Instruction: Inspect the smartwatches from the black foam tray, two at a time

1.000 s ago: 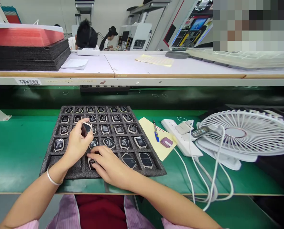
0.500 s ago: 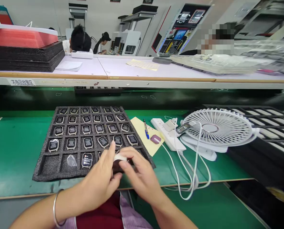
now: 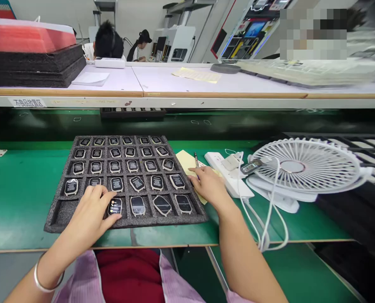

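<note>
My left hand (image 3: 91, 210) bends over the front row of a dark grey foam tray (image 3: 127, 227). Its thumb and fingertips close on the edges of a smartwatch (image 3: 114, 207) with a lit screen of coloured icons, still in its compartment. Several more smartwatches (image 3: 138, 205) lie face up in the tray, many showing white text. My right hand (image 3: 209, 185) rests over a yellow paper (image 3: 184, 158), fingers stretched out and apart across a pen (image 3: 196, 158). The pen lies beneath and between these fingers, its lower part mostly hidden.
Right of the paper are a white power strip (image 3: 220, 168), looped white cables (image 3: 266, 227) and a white fan (image 3: 304, 168). A raised shelf (image 3: 156, 82) crosses the back, with stacked black and red foam (image 3: 33, 63) at left. People sit beyond it.
My hands have parted from the small dark and white object they held together. My left hand has moved left to the lit smartwatch, my right hand rightward onto the paper and pen.
</note>
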A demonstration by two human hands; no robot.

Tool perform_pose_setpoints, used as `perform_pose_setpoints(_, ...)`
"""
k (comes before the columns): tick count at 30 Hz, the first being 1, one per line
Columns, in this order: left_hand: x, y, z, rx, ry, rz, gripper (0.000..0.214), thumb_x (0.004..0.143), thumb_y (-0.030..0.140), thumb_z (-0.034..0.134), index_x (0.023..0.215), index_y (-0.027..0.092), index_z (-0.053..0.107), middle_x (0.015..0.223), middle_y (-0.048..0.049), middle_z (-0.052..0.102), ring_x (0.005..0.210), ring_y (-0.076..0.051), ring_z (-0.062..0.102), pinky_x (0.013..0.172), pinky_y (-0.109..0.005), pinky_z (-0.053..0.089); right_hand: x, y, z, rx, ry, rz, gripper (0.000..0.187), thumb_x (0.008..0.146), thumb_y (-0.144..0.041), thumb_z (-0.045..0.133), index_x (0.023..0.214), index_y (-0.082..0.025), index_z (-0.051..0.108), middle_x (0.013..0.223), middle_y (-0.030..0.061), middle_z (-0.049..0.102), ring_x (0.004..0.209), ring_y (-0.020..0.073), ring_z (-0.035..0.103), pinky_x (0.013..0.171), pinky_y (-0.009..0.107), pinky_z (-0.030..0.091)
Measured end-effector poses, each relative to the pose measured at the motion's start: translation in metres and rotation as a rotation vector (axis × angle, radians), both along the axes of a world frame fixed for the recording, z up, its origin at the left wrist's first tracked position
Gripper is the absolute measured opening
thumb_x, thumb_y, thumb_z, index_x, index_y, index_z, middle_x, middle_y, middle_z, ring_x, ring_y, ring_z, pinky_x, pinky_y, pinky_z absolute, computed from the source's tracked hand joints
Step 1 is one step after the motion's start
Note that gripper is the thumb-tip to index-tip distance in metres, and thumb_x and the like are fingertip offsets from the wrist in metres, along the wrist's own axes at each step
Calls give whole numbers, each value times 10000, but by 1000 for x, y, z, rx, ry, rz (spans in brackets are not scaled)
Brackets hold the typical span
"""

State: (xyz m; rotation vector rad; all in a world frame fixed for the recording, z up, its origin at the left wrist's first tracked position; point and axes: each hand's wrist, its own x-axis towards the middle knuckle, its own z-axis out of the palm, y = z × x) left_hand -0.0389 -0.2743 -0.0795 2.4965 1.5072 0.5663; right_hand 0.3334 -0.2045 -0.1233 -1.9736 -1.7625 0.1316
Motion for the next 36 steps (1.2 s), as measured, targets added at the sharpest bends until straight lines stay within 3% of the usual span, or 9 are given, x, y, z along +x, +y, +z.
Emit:
perform_pose_setpoints(3,-10,1,1,-77,42,10,358,798,261,735,1141,195,659,1067,-85,608,975,-282,546,875,-452,513,-28,-19,20,203,-24,33,281,934,-283,479,1040,-130,690,1034,197,646,950,324,626,795,441,468)
perform_pose_setpoints(5,-12,4,4,-134,73,-4,344,794,246,744,1126,203,665,1076,-77,604,993,-274,540,888,-436,504,-58,-36,34,235,41,288,272,997,-322,450,941,-175,673,915,122,656,897,263,625,792,389,463)
perform_pose_setpoints(8,-11,11,11,-221,148,-53,379,812,246,746,1182,227,663,1085,-70,590,1018,-264,526,903,-418,486,-107,-58,41,90,-68,605,257,1013,-327,495,899,-197,685,901,73,657,863,221,624,782,366,424)
perform_pose_setpoints(12,-5,23,20,-304,239,-112,457,788,262,782,1228,237,661,1094,-80,584,1036,-282,519,913,-439,468,-147,-68,29,72,-344,521,232,913,-352,674,820,-141,690,857,102,660,820,275,619,727,393,382)
perform_pose_setpoints(15,-2,28,23,-299,239,-133,412,742,263,812,1130,191,694,1052,-90,591,1023,-301,520,909,-470,463,-152,-68,19,99,-305,515,186,874,-323,721,845,-147,667,880,99,661,823,281,623,715,380,377)
perform_pose_setpoints(18,-4,26,21,-313,9,-146,326,725,194,780,1024,169,653,1040,-78,596,1008,-276,542,907,-452,469,-151,-72,15,108,-117,512,185,851,-302,737,881,-163,620,861,70,657,793,252,621,712,355,379)
perform_pose_setpoints(25,-4,22,23,-599,-1032,-198,383,752,123,701,1060,215,493,905,4,597,743,-98,582,668,-225,485,-150,-70,36,-101,306,675,69,953,-216,532,922,-189,587,875,72,668,797,216,608,728,346,425)
perform_pose_setpoints(31,6,50,51,-660,-1262,-75,633,690,138,762,1250,203,473,985,-42,677,637,-77,575,577,-210,457,-152,-14,72,-404,1289,730,271,897,-394,664,1063,-206,563,1015,82,729,597,114,591,566,260,440)
perform_pose_setpoints(36,9,77,53,-680,-1292,158,524,633,251,770,1101,155,557,818,10,626,543,-49,471,512,-203,337,-166,21,72,-521,1642,629,375,850,-331,730,1182,-195,618,1063,91,745,697,157,697,679,308,534)
